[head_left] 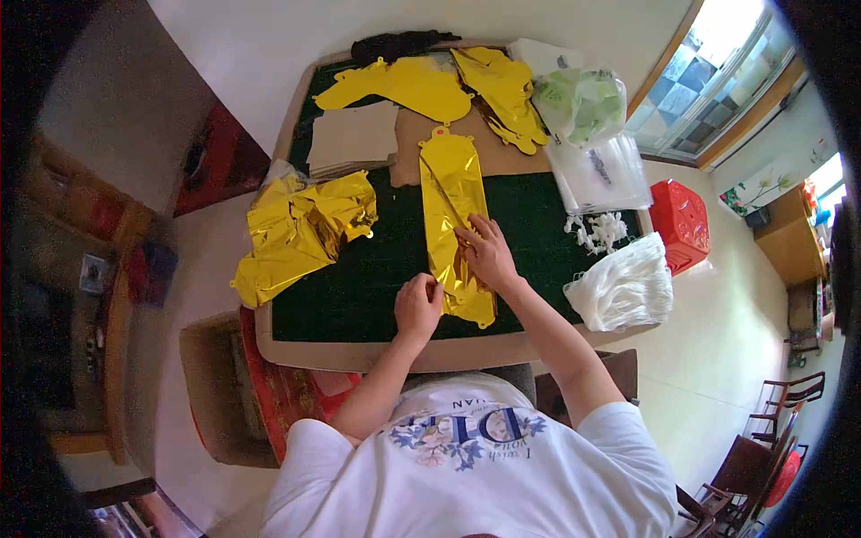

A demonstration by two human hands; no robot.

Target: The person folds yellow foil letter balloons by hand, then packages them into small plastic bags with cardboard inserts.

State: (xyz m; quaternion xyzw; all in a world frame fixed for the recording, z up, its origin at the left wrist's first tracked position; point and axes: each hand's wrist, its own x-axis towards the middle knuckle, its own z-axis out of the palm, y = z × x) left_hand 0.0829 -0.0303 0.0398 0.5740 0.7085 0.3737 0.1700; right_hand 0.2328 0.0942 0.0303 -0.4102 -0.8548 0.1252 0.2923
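Observation:
A flat, deflated gold foil balloon [448,184] lies lengthwise before me on the dark green table top [377,296], folded into a long strip with small tabs at its ends. My left hand [419,308] is closed at its lower left edge, the fingertips pinching the foil. Across the middle right of the strip rests my right hand [487,255], its fingers stretched out and pressing on the creased foil. To the left sits a crumpled pile of gold foil balloons [300,238], overhanging the table's edge.
Flat yellow foil balloons [408,85] and a stack of grey-brown cards [354,139] lie at the back. On the right are clear plastic bags [601,175], small white pieces [596,231] and a white string bundle [623,285]. A red stool [679,224] stands beyond.

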